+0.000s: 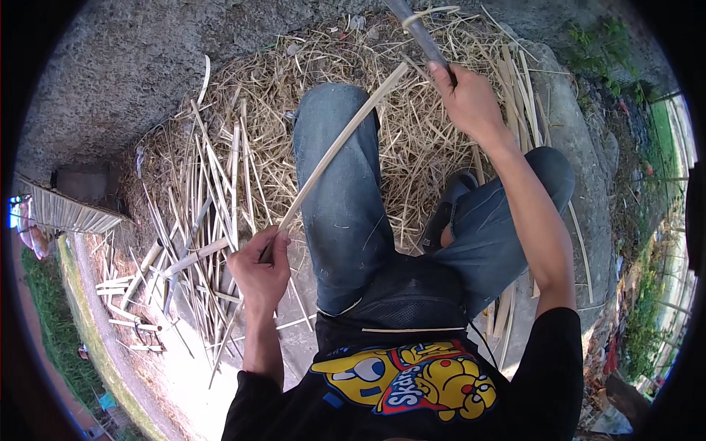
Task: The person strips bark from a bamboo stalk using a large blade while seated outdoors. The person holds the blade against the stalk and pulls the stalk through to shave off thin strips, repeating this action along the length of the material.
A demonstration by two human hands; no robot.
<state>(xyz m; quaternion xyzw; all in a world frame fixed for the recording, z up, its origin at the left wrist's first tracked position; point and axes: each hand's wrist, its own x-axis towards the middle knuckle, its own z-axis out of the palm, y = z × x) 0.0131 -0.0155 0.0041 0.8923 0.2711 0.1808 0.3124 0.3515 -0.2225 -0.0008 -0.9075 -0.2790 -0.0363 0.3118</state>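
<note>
A long pale bamboo strip runs slantwise across my raised left knee. My left hand is closed round its lower end. A thicker pale piece shows on the other side of that hand; whether it is the same strip I cannot tell. My right hand grips a long grey-handled knife, its handle pointing up and away with a pale band round it. A thin dark blade seems to lie against the strip's far end, partly hidden by the fingers.
Many loose bamboo strips lie heaped at the left. Curled shavings cover the ground between and beyond my legs. More long strips lie at the right on a stone slab. A rough grey wall stands ahead.
</note>
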